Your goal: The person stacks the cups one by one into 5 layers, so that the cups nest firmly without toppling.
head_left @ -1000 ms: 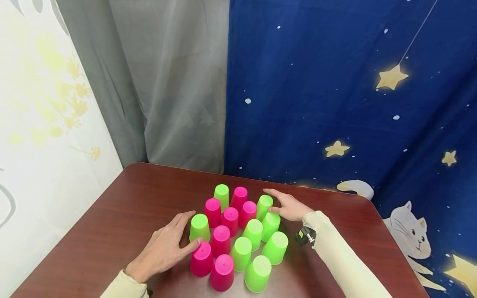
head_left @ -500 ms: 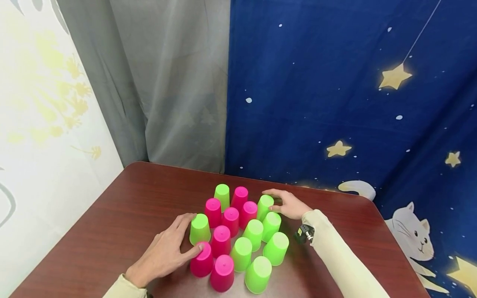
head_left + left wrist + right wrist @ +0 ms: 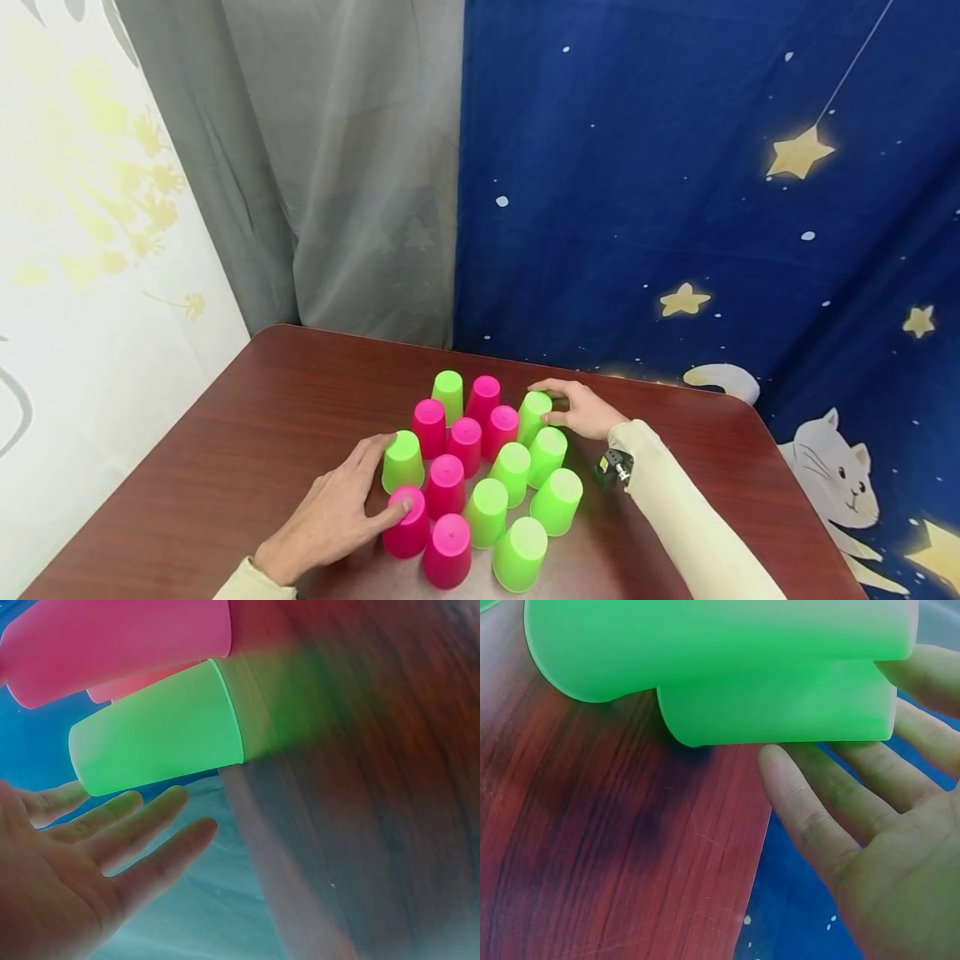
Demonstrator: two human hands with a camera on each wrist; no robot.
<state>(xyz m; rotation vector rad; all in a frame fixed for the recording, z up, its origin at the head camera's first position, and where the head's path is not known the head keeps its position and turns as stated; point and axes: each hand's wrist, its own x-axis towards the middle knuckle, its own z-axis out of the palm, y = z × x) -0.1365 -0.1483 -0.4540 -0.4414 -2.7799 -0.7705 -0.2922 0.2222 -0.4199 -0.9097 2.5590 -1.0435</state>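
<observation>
Several pink and green plastic cups stand upside down in a tight cluster on the table. My left hand point(image 3: 333, 508) is at the cluster's left side with fingers spread. Its index fingertip meets the top edge of a green cup point(image 3: 402, 467), and the thumb rests on a pink cup point(image 3: 406, 535). In the left wrist view, the other fingers stretch below the green cup point(image 3: 157, 727). My right hand point(image 3: 588, 410) is beside the far-right green cup point(image 3: 533, 418), its index finger behind and its thumb in front. The right wrist view shows loosely extended fingers along that cup point(image 3: 787, 705).
More green cups point(image 3: 519, 557) fill the right and near side, with pink cups point(image 3: 464, 446) through the middle. Brown wood-grain tabletop point(image 3: 300, 392) surrounds the cluster. Grey point(image 3: 375, 208) and blue star-printed curtains point(image 3: 600, 208) hang behind the table's far edge.
My right index finger has bent in closer to the far-right green cup. My left index fingertip has come onto the left green cup's edge. The cups hardly shift.
</observation>
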